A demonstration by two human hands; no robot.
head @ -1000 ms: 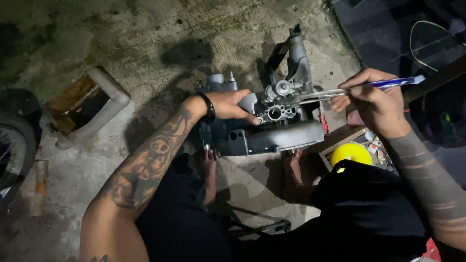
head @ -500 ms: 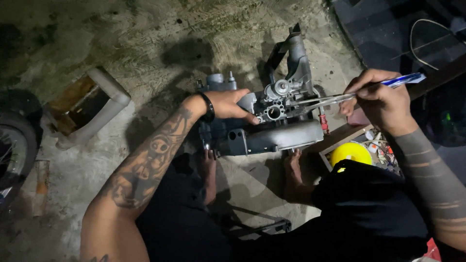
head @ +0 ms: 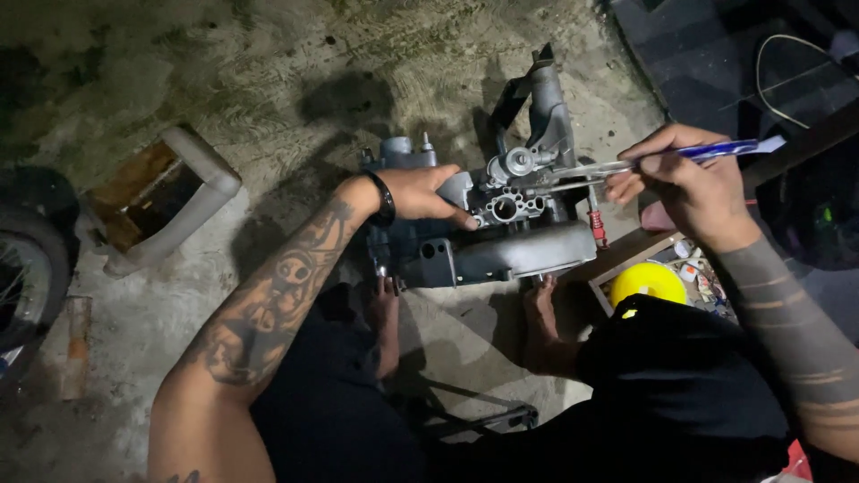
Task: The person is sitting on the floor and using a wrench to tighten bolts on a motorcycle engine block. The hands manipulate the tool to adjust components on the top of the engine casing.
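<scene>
Centrally: grey engine casing [head: 501, 241] on concrete floor [head: 268, 80] between feet. Left hand [head: 420, 192] fingers clamp casing top; right hand [head: 689, 183] fingers grip blue-handled pliers [head: 626, 164], tips at upper fitting. Best practice: brace casing firmly, pull straight along tool axis.

A rough, stained grey concrete floor [head: 224, 72] lies under dim, uneven light. A spoked rubber wheel [head: 22, 268] stands at the left edge, near a white-rimmed rusty rectangular tray [head: 161, 192].

dim overhead light, hard shadows
</scene>
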